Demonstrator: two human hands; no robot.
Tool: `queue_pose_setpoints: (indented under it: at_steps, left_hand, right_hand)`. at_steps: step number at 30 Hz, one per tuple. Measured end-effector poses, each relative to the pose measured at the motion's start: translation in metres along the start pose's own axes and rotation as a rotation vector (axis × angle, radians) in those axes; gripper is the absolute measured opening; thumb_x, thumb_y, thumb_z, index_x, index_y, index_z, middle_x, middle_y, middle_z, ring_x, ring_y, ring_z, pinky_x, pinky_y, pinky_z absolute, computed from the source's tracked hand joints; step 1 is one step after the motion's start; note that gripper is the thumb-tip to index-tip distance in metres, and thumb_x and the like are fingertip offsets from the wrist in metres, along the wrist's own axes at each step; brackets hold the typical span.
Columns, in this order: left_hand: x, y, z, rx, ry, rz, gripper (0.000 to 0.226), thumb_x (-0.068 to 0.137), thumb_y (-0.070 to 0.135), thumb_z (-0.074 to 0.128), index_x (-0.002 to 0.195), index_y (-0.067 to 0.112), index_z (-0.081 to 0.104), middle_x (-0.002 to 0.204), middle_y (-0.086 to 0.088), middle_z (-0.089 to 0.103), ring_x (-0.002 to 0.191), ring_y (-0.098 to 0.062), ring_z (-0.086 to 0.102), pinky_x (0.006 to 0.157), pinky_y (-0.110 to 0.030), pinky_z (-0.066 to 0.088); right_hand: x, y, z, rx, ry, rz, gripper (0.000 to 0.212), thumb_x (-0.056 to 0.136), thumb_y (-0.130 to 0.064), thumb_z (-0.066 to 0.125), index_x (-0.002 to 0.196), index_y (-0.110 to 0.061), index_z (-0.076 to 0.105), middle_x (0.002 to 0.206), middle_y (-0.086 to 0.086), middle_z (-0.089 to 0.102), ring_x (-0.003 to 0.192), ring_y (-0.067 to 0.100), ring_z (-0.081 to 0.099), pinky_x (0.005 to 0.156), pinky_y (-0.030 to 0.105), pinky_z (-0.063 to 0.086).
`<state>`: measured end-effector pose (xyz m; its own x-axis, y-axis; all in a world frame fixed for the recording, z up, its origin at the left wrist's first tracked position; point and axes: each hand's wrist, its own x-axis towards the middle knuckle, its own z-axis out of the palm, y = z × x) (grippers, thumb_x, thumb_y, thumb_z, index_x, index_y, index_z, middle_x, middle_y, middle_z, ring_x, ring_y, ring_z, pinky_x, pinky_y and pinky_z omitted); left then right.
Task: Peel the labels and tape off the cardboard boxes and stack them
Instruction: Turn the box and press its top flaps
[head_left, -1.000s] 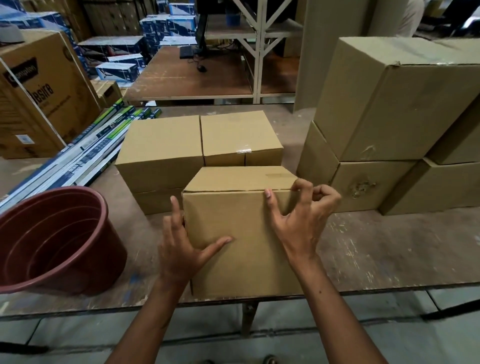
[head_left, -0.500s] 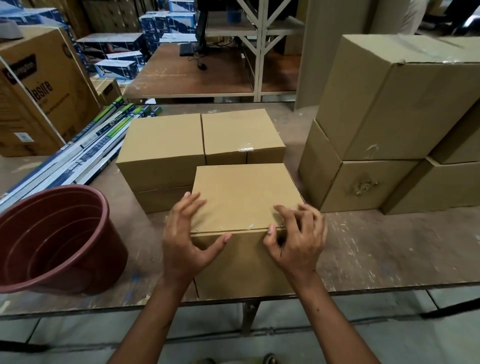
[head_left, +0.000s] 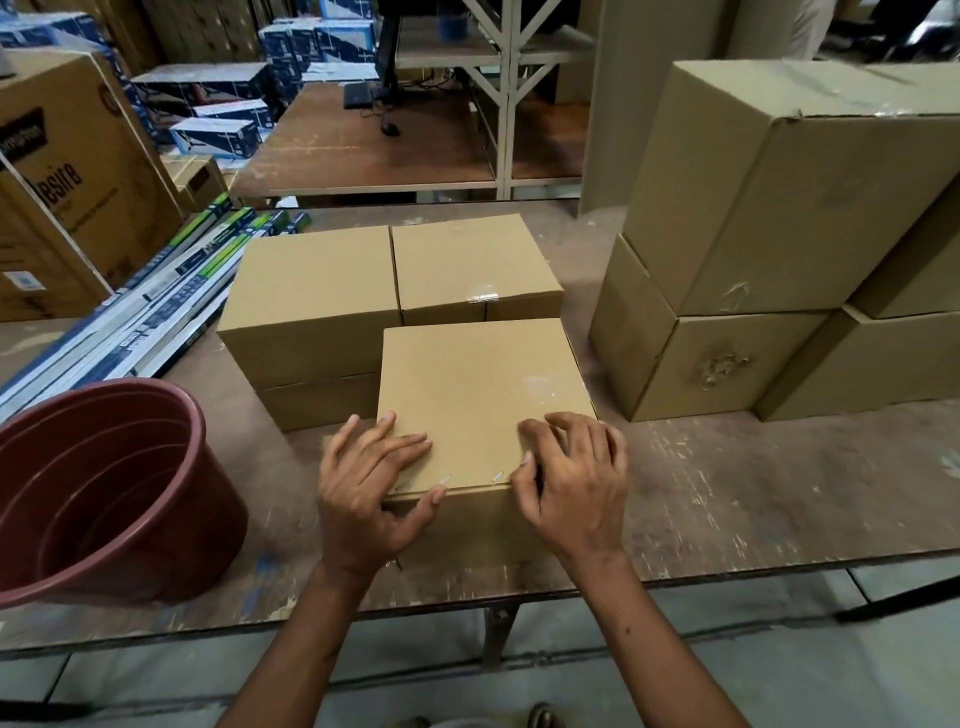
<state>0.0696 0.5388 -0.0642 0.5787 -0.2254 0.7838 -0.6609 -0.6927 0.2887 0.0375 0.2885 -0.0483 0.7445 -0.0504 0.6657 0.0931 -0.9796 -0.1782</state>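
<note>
On the scuffed wooden table (head_left: 727, 519), right of the maroon tub (head_left: 104, 493), the plain box (head_left: 478, 395) is gripped at its near top edge by the left hand (head_left: 366, 483) and right hand (head_left: 571, 483), fingers curled, while a big carton (head_left: 67, 171) behind the tub reads "esire".

Plain brown cardboard box (head_left: 478, 395) lies flat at the table's near edge, two staples showing
</note>
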Motion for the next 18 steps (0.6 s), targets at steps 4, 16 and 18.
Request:
queue_pose_setpoints:
  at_steps: [4, 16, 18]
  left_hand:
    - [0.025, 0.023, -0.003, 0.022, -0.065, -0.023, 0.043, 0.103, 0.048, 0.064, 0.13, 0.015, 0.075, 0.131, 0.002, 0.075, 0.134, -0.018, 0.065, 0.117, -0.053, 0.045]
    - [0.071, 0.029, 0.024, 0.221, -0.609, -0.494, 0.058, 0.114, 0.036, 0.026, 0.17, 0.021, 0.024, 0.179, 0.0, 0.021, 0.166, -0.018, 0.016, 0.13, -0.063, 0.024]
    - [0.068, 0.026, 0.026, 0.222, -0.576, -0.496, 0.059, 0.114, 0.036, 0.025, 0.17, 0.018, 0.026, 0.178, -0.002, 0.026, 0.165, -0.019, 0.02, 0.129, -0.055, 0.03]
  right_hand:
    - [0.014, -0.005, -0.01, 0.043, -0.207, 0.008, 0.044, 0.102, -0.045, 0.051, 0.137, -0.025, 0.068, 0.147, 0.003, 0.062, 0.137, 0.024, 0.056, 0.115, 0.046, 0.042]
    - [0.079, -0.05, 0.018, 0.203, -0.642, -0.138, 0.056, 0.115, -0.041, 0.03, 0.169, -0.025, 0.031, 0.178, 0.004, 0.026, 0.165, 0.021, 0.022, 0.135, 0.043, 0.013]
    - [0.099, -0.049, 0.03, 0.181, -0.653, -0.154, 0.055, 0.116, -0.042, 0.029, 0.169, -0.029, 0.03, 0.178, 0.002, 0.023, 0.165, 0.021, 0.021, 0.134, 0.043, 0.012]
